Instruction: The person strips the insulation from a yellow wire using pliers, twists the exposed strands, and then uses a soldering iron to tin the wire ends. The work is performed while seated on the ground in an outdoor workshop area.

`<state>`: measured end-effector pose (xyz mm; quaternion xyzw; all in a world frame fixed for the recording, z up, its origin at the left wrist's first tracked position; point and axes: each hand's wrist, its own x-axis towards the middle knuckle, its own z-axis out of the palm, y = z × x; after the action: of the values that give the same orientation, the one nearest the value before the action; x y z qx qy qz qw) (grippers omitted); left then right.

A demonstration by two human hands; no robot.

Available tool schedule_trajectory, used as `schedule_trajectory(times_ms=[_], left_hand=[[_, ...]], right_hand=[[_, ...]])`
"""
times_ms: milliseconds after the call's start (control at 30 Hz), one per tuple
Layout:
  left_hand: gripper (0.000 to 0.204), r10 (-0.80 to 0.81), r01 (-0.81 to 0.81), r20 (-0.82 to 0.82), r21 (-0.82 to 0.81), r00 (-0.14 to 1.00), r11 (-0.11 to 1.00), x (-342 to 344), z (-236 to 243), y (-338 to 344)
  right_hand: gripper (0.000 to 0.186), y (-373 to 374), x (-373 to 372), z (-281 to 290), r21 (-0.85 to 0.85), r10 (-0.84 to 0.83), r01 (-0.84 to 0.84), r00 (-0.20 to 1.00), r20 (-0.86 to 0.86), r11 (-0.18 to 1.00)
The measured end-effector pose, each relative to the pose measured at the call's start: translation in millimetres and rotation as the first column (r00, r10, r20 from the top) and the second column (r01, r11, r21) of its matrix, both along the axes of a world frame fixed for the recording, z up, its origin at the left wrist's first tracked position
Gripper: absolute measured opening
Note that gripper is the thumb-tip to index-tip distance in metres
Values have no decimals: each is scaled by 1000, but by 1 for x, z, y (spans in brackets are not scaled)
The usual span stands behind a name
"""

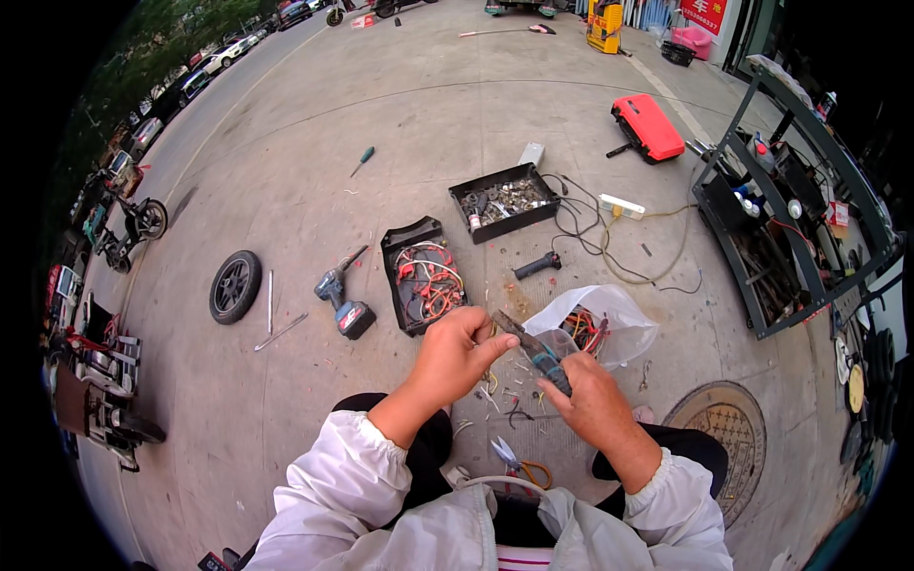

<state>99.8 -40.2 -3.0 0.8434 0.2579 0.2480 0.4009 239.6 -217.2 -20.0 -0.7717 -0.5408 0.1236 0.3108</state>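
In front of me, my right hand is closed round the handles of a pair of pliers with dark jaws and teal-and-black grips. The jaws point up and left, to the fingertips of my left hand. That hand is pinched shut by the jaw tips; what it holds is too small to make out. A black tray of red, white and orange wires lies just beyond my left hand. Beyond the pliers is an open white plastic bag with more wires. Scissors with orange handles lie between my feet.
A cordless drill, a small wheel and a screwdriver lie on the left. Farther off are a black tray of small parts, a power strip and a red case. A tool cart stands right.
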Motion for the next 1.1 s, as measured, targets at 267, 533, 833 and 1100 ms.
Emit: schedule_trajectory(times_ms=[267, 533, 833, 1100], left_hand=[[53, 73, -66, 74, -85, 995, 994, 5, -5, -1], [56, 115, -101, 117, -115, 987, 988, 5, -5, -8], [35, 68, -22, 225, -200, 972, 980, 6, -10, -3], [16, -60, 60, 161, 5, 985, 998, 0, -9, 7]], right_hand=[[32, 1, -5, 6, -14, -36, 36, 999, -29, 999], [33, -2, -12, 10, -38, -73, 71, 996, -52, 997], [23, -2, 3, 3, 124, 88, -54, 952, -294, 991], [23, -8, 11, 2, 141, 119, -94, 976, -180, 985]])
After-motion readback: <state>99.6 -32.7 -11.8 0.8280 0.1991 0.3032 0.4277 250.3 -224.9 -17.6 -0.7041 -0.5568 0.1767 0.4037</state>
